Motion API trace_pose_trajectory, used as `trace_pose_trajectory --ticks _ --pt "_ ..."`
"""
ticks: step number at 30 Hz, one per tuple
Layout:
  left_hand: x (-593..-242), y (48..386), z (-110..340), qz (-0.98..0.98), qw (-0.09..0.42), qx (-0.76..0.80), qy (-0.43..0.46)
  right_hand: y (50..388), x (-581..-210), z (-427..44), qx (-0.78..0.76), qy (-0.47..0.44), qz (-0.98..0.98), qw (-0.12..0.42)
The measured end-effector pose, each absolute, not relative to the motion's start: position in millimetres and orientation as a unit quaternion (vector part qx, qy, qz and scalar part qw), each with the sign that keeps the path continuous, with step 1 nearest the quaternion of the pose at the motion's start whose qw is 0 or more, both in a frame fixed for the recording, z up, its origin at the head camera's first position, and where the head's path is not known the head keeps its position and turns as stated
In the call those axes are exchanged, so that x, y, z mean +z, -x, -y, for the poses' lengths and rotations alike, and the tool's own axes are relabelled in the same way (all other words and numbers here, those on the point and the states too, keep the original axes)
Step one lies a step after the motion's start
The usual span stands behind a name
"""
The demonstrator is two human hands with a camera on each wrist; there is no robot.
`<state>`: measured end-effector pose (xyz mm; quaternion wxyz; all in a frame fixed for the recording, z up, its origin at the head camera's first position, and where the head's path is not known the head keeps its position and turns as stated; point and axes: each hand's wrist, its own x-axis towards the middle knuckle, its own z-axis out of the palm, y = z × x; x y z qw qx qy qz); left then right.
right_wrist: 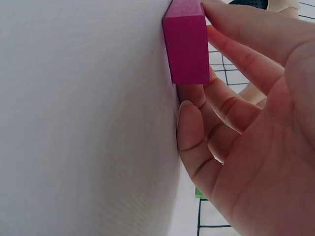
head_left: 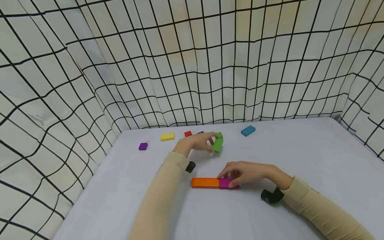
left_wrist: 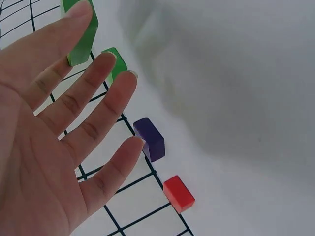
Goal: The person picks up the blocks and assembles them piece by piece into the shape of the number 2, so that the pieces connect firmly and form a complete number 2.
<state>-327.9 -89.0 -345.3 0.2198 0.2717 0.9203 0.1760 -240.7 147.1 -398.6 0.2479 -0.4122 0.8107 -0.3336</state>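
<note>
My left hand (head_left: 200,141) is at a light-green block (head_left: 218,145), pinching it between thumb and index finger. In the left wrist view the thumb overlaps this green block (left_wrist: 83,42), and the other fingers spread loosely. A smaller green block (head_left: 220,135) lies just behind it. Nearer to me, my right hand (head_left: 250,172) pinches a magenta block (head_left: 225,183) between thumb and fingers. That block lies on the table, end to end with a long orange block (head_left: 205,183). In the right wrist view the magenta block (right_wrist: 187,49) shows its end face.
On the white table (head_left: 300,150) at the back lie a yellow block (head_left: 167,137), a red block (head_left: 188,133), a dark purple block (left_wrist: 149,139) and a blue block (head_left: 248,130). A purple block (head_left: 143,146) sits farther left. Black netting (head_left: 234,66) over white sheeting surrounds the table.
</note>
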Motion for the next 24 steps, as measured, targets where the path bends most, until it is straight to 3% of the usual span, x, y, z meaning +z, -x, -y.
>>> trace_pose_trajectory --ticks 24 --pt "-345 313 126 -0.916 0.193 0.220 -0.273 240 -399 -147 -0.325 0.400 -0.819 0.252"
